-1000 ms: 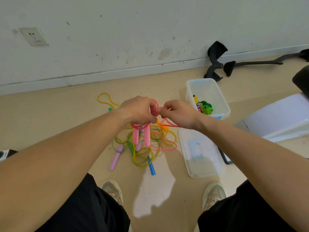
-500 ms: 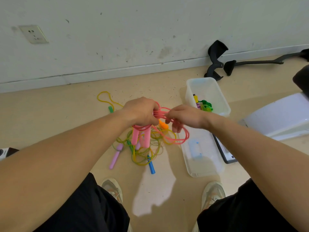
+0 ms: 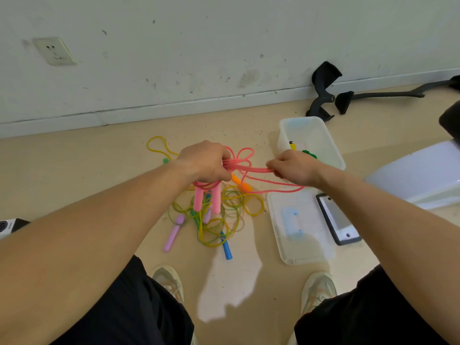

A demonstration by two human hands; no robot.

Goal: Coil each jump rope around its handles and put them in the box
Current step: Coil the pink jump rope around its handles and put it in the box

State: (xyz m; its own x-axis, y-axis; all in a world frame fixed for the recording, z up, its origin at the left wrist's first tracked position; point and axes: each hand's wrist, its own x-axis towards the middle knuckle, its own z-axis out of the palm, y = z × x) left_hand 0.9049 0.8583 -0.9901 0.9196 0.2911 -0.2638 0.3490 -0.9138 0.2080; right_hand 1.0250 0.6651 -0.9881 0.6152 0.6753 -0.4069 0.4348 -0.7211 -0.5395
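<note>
**One pink rope half wound, lots more to do**

Near the shoes, a pile of loose ropes (image 3: 224, 220) lies on the floor beside the lid (image 3: 298, 245). Above it, the left hand (image 3: 204, 161) grips the two pink handles (image 3: 199, 200) and the loops around them. The right hand (image 3: 291, 168) pinches the pink rope (image 3: 249, 168) and pulls it sideways, with one long loop hanging free. Farther off, the box (image 3: 323, 140) holds what looks like one green bundle (image 3: 308, 153). I think most of the job is left.
</note>
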